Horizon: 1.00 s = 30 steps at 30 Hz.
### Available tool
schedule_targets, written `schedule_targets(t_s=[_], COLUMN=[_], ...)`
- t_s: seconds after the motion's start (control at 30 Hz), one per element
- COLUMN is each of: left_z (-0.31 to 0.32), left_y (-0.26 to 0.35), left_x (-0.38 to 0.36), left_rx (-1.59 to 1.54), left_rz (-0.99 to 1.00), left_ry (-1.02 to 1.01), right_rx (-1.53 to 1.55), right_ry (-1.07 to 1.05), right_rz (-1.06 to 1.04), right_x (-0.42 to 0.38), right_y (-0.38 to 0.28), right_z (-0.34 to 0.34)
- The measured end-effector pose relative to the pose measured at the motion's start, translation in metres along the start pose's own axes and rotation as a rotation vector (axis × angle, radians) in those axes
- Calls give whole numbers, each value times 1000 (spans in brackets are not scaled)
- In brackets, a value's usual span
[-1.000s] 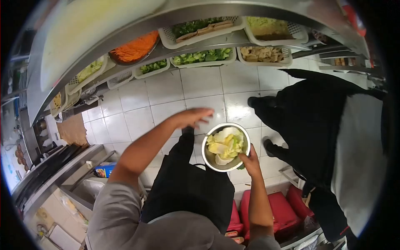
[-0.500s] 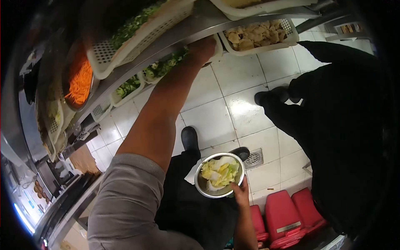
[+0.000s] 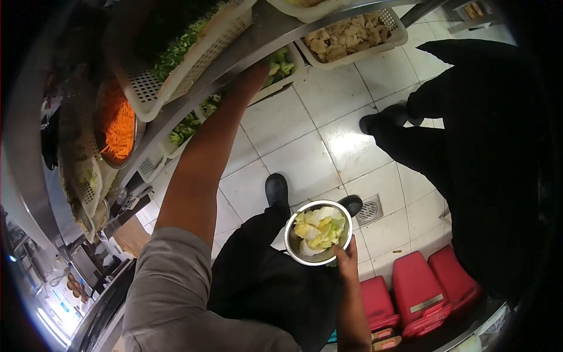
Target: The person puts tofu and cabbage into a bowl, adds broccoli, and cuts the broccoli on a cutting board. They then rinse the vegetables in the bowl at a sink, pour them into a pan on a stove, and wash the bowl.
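Metal bowl (image 3: 291,234) near, right hand (image 3: 347,258) clasping its rim; far shelf (image 3: 281,36) masks the left hand (image 3: 257,75), can't tell its grip; carrots (image 3: 121,132) left.

No legible txt, brands or nos.; red patches on brown pkgs. (image 3: 387,343) too small to read.

Silver bowl (image 3: 288,237); yellow, white and pale-green leaves (image 3: 319,230); orange shreds (image 3: 121,134); grey sleeve (image 3: 170,270); black shoes (image 3: 276,189); white floor (image 3: 302,167) gridded with grey lines.
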State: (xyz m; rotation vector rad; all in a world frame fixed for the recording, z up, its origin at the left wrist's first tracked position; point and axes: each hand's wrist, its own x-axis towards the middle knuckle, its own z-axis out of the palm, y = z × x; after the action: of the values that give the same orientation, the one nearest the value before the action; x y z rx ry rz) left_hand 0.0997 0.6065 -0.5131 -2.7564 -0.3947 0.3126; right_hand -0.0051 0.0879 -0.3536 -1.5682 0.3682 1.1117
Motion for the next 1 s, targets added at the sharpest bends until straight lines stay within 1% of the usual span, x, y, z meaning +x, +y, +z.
schedule_targets(t_s=[0.07, 0.1, 0.13, 0.2, 0.3, 0.4, 0.5, 0.57, 0.6, 0.63, 0.67, 0.7, 0.73, 0.77, 0.8, 0.87, 0.93, 1.0], left_z=[3, -4, -11, -28, -43, -53, -79, -75, -73, -78, -91, -117, -125, -148, -179, -241, -265, -284], left_y=[-6, -8, -10, -11, -10, -16, -17, -10, -5, 4, 14, 24, 35, 43, 49, 42, 34, 12], left_x=[-28, -40, -51, -72, -86, -102, -115, -132, -141, -156, -169, -179, -185, -195, -204, -216, -229, -238], left_rx=[-1119, -1496, -1861, -2223, -2369, -2511, -2522, -2645, -2703, -2799, -2896, -2919, -2992, -3025, -2963, -2869, -2765, -2515], left_rz=[-399, -511, -658, -785, -941, -875, -814, -804, -782, -732, -656, -485, -497, -565, -443, -369, -274, -162], left_ry=[-78, -98, -85, -23, 32, -58, -122, -264, -355, -330, -320, -316, -448, -546, -576, -760, -900, -1113], right_rx=[7, -5, -16, -47, -57, -72, -92, -88, -72, -53, -63, -38, -47, -47, -18, 36, 71, 117], right_ry=[-4, -12, -19, -32, -50, -65, -83, -88, -77, -47, -64, -61, -36, -8, -17, -35, 56, 80], right_rz=[-4, -19, -33, -38, -23, -22, -40, -38, -32, -40, -51, -24, -28, -33, -67, -122, -109, -123], right_x=[-6, -8, -11, -17, -28, -36, -40, -48, -55, -66, -68, -75, -79, -86, -92, -119, -152, -183], right_y=[-6, -5, -6, -11, -22, -26, -20, -23, -28, -35, -34, -40, -45, -50, -50, -54, -50, -57], right_z=[1, 0, -1, -1, 2, 1, -6, -6, -3, -1, -7, -10, -12, -16, -24, -26, -23, -22])
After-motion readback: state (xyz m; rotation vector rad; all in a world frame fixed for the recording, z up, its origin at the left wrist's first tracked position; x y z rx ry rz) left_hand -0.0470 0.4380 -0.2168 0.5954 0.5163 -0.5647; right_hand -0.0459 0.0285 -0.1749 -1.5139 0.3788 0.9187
